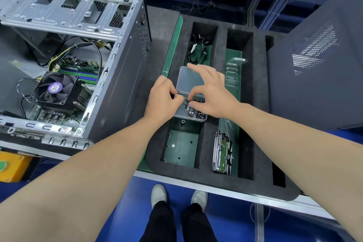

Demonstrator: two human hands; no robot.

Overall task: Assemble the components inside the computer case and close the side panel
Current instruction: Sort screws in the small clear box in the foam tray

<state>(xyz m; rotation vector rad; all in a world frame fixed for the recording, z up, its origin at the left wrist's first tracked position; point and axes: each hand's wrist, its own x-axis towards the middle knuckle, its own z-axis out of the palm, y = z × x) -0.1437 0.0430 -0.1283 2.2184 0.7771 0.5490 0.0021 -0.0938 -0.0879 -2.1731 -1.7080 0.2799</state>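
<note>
Both hands meet over a small clear screw box (196, 117) in the foam tray (222, 124). Left hand (164, 98) has its fingers curled against the box's left rim and grips it there. Right hand (211, 92) is spread over the box, one fingertip on the far corner of the raised lid (189, 79), thumb and another finger bent down into the heap of screws (194, 113); whether a screw is pinched between them I cannot tell.

On the green floor of the same slot, nearer the person, lie a few loose screws (179, 144). At the far end of that slot sits a bundle of black cables (198, 50). In the next slot to the right a hard drive (223, 153) stands on edge, with a clear plastic wrapper (232, 72) beyond it.

Left of the tray stands the computer case (117, 84), grey, its side open towards the camera. Inside it shows a motherboard with a black cooler fan (54, 88) bearing a purple label, memory sticks beside it, and yellow and black wires running up behind. A bare silver drive cage (64, 12) spans the far part of the case.

The side panel (318, 84) is off the case, well apart from it, leaning tilted at the tray's right edge; it is dark grey with a perforated vent patch.
</note>
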